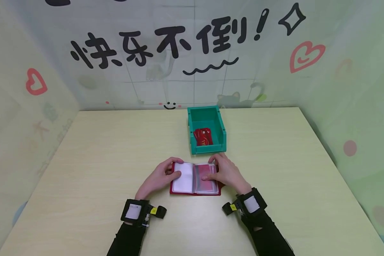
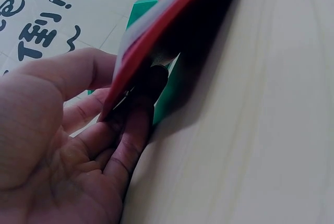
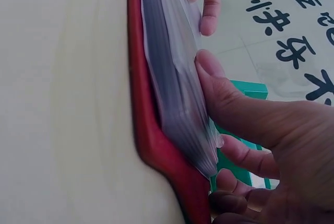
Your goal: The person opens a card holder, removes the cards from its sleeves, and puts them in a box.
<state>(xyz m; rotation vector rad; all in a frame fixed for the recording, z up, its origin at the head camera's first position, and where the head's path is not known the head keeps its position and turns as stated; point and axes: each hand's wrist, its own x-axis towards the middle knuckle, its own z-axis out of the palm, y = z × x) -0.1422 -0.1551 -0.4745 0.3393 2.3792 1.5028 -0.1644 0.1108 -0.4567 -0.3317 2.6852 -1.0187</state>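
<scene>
A card holder (image 1: 183, 183) with a red cover and clear plastic sleeves lies open between the hands in the head view. My left hand (image 1: 160, 177) grips its left side, thumb on the white page and fingers beneath the cover. In the left wrist view that red cover (image 2: 136, 51) is tilted up off the table. My right hand (image 1: 227, 173) holds the right-hand side, its thumb lying on a sleeve that shows a pinkish-red card (image 1: 202, 170). From the right wrist, the thick stack of sleeves (image 3: 175, 72) shows edge-on, with the right thumb pressed against it.
Just behind the card holder stands a green bin (image 1: 208, 149) with several red cards (image 1: 203, 137) inside. The pale wooden table (image 1: 121, 142) ends at a printed back wall (image 1: 137, 89), with more printed panels on both sides.
</scene>
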